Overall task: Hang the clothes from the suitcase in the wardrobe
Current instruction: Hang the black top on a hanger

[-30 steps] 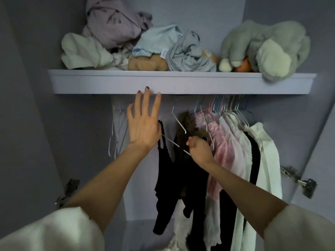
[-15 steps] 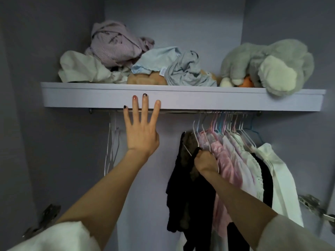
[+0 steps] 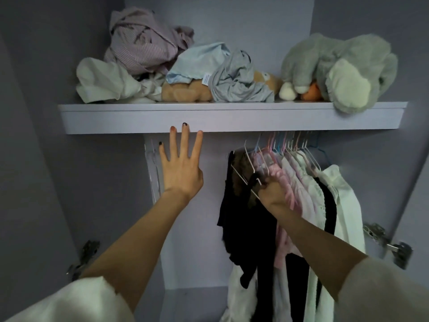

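Inside the wardrobe, a black garment (image 3: 241,219) hangs on a white wire hanger (image 3: 243,175) at the left end of a row of hung clothes (image 3: 308,201) in pink, white and black. My right hand (image 3: 272,190) grips the lower bar of that hanger, pressed against the pink clothes. The rail itself is hidden behind the shelf's front edge. My left hand (image 3: 180,166) is raised with fingers straight and spread, its fingertips at the lower edge of the shelf (image 3: 232,117), holding nothing.
Crumpled clothes (image 3: 144,59), a brown plush toy (image 3: 185,90) and a grey plush elephant (image 3: 343,68) lie on the shelf. A few bare hangers (image 3: 152,163) hang at the far left. Door hinges (image 3: 387,242) stick out on both sides.
My right hand carried the black garment on its hanger to the right and up against the pink clothes. My left hand stayed raised near the shelf edge.
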